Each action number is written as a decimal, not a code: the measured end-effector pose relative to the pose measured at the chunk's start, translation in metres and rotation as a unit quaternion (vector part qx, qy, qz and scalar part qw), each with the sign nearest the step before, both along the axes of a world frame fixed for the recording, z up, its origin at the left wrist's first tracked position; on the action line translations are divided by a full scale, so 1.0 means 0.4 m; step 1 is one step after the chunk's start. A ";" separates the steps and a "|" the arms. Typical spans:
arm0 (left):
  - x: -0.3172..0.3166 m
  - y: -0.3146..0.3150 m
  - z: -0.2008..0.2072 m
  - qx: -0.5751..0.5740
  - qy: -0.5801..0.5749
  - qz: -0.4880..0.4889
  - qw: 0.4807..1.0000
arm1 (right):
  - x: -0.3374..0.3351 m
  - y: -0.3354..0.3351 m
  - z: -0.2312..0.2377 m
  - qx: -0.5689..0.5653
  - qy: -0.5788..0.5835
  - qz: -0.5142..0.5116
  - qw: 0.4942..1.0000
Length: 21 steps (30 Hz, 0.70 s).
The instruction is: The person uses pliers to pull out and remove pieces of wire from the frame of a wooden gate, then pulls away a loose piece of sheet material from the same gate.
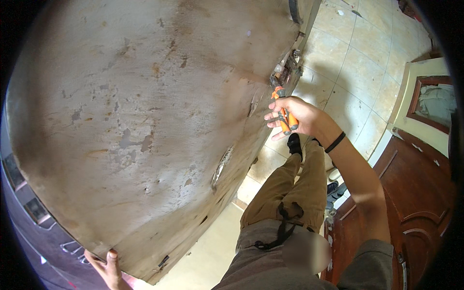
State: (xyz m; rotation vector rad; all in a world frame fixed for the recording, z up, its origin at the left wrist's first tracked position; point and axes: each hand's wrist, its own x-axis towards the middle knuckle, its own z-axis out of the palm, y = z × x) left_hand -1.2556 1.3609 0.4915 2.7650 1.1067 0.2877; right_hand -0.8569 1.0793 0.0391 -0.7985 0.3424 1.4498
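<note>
In my right hand (297, 115), a pair of pliers (283, 118) with orange and black handles is held, the fingers loosely curled around the grips. Its head points away from me, toward a worn dark fitting (288, 70) at the right edge of a large grey panel (145, 121). Whether the jaws touch that fitting I cannot tell. The panel's face is stained, dented and peeling, with torn patches along its right side. At the panel's lower left corner my left hand (108, 270) grips the edge, thumb on the near face, the other fingers partly hidden.
Pale floor tiles (367, 67) spread out at the right, with loose debris. A brown carved wooden door (415, 193) and a cream frame with a small window (432, 104) stand to my right. Dark footwear (333, 188) lies by the door. Purple fabric (29, 246) shows beyond the panel's left edge.
</note>
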 end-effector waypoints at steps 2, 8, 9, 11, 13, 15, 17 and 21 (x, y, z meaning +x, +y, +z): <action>-0.007 0.027 0.013 0.000 0.012 0.012 1.000 | -0.007 0.004 0.001 -0.005 0.009 -0.008 1.000; 0.017 0.027 -0.002 -0.054 -0.004 0.008 0.998 | -0.030 0.010 0.058 -0.045 -0.029 -0.004 0.999; 0.023 0.028 -0.002 -0.065 0.002 0.003 0.998 | -0.028 0.003 0.047 -0.025 -0.007 -0.005 1.000; 0.052 0.006 0.000 -0.078 0.013 0.014 0.997 | -0.017 -0.004 0.035 0.019 0.041 -0.006 0.999; 0.079 -0.018 -0.006 -0.082 0.022 0.016 0.996 | 0.027 -0.021 0.054 0.001 0.050 0.027 0.998; 0.106 -0.028 -0.014 -0.083 0.030 0.001 0.996 | 0.072 -0.057 0.071 0.031 0.044 0.068 0.996; 0.125 -0.032 -0.014 -0.087 0.044 -0.023 0.995 | 0.109 -0.070 0.120 0.000 0.025 0.098 0.995; 0.203 -0.053 0.002 -0.141 0.115 -0.029 0.983 | 0.164 -0.073 0.156 -0.014 0.040 0.162 0.986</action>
